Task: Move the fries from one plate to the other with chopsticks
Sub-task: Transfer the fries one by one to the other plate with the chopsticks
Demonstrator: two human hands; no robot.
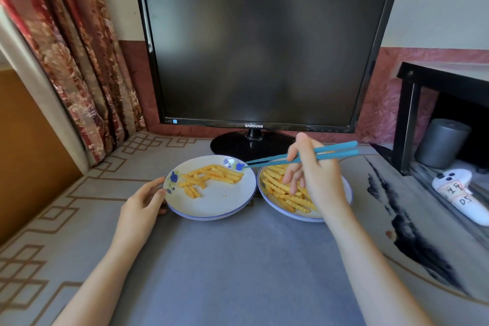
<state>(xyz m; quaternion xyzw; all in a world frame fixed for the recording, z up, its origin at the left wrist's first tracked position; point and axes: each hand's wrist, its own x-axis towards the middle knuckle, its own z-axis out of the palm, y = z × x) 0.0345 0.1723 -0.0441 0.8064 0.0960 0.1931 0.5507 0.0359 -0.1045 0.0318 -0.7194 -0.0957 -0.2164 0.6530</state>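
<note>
1. Right hand (312, 180) grips two blue chopsticks (304, 157) mid-shaft, thumb up; tips nearly together, empty, over the left plate's far rim.
2. Left hand (144, 202) pinches the near-left rim of left plate (217, 206), thumb on the rim.
3. Counts: two plates, two chopsticks, two hands. Left plate's fries (209, 176) lie just below and left of the tips, roughly a dozen, hard to count exactly.
4. Right plate (283, 208) sits under the gripping hand, rim touching the left plate; its fries (280, 188) form a bigger pile.
5. Room: bare grey table mat (238, 259) nearer than both plates; monitor (264, 61) base crowds close behind the tips.
6. Hidden: hand covers much of the right plate's fries; both forearms cut off by the frame.
</note>
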